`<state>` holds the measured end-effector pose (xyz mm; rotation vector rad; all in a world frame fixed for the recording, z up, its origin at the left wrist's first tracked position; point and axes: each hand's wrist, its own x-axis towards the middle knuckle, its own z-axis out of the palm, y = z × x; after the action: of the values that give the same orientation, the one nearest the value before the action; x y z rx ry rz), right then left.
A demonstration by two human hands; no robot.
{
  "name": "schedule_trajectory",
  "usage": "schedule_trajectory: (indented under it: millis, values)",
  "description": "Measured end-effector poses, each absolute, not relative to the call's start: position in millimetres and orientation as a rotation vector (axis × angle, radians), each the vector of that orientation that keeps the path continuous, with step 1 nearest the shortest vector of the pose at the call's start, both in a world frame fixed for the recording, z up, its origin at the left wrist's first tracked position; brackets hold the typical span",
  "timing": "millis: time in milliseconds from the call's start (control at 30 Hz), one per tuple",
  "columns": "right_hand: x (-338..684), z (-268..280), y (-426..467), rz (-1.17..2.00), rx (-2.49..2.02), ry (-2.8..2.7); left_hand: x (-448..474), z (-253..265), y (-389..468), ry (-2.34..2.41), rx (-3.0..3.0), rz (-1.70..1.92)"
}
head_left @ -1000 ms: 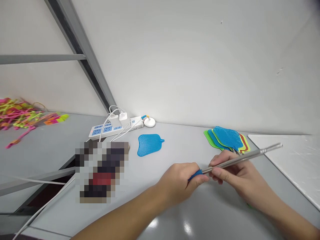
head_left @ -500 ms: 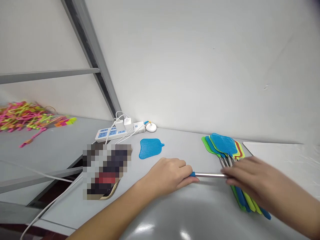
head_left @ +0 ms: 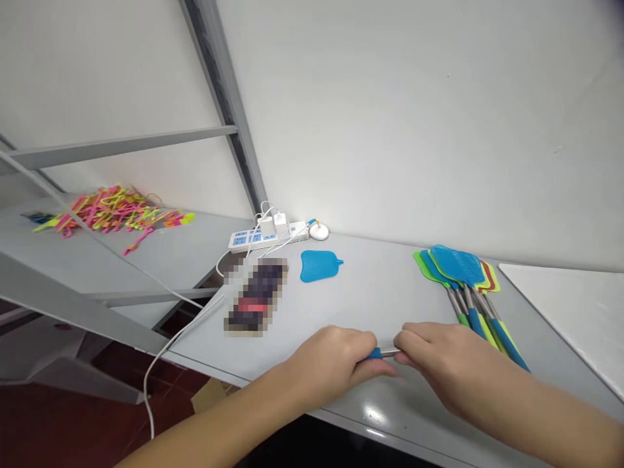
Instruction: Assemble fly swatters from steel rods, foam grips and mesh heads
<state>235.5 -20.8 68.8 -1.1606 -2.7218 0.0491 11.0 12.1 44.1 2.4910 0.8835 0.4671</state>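
Observation:
My left hand [head_left: 336, 354] is closed round the blue grip of a metal-rod fly swatter handle [head_left: 389, 352], low over the front of the table. Fingers of my right hand [head_left: 431, 351] pinch the metal rod close beside it, so only a short stretch of rod shows between the hands. Whether anything sits on the rod's far end is hidden by my right hand. Beyond my left hand, a loose blue mesh fly swatter head [head_left: 319, 266] lies flat. A stack of fly swatters [head_left: 461, 265] with blue, green and yellow parts rests behind my right hand.
A phone [head_left: 258, 292], blurred out, lies on the left of the table [head_left: 375, 292]. Behind it are a white power strip [head_left: 268, 237] with chargers and a round white device [head_left: 319, 231]. Pink and yellow pieces [head_left: 114, 211] lie farther left, past a metal frame [head_left: 236, 123]. A white sheet [head_left: 570, 302] covers the right.
My right hand has moved left along the rod toward my left hand, and less rod shows. The stack stays on the table. The view has shifted, showing the table's front edge.

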Motion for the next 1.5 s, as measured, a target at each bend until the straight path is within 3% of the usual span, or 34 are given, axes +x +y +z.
schedule_trajectory:
  millis: [200,300,533,700,1000,1500]
  values:
    - [197.4,97.8,61.5,0.862,-1.201,-2.553,-27.8,29.8,-9.9,1.203,1.974,0.606]
    - [173.7,86.2,128.2,0.852,-1.522,-2.328,-42.9,28.6,-17.5,1.272,1.716,0.691]
    - [129.4,47.4,209.0,0.919,-1.73,-2.241,-52.3,8.6,-22.7,1.173,1.232,0.827]
    - [141.7,65.0,178.1,1.135,-1.541,-1.997,-45.6,6.6,-28.7,1.01,0.978,0.897]
    - [141.4,73.9,41.0,1.01,-0.992,-0.967,-10.0,5.2,-50.0,0.84,0.883,0.905]
    - [145.6,65.7,-11.1,0.981,-0.873,-0.583,30.7,17.4,-74.6,0.816,1.12,0.774]
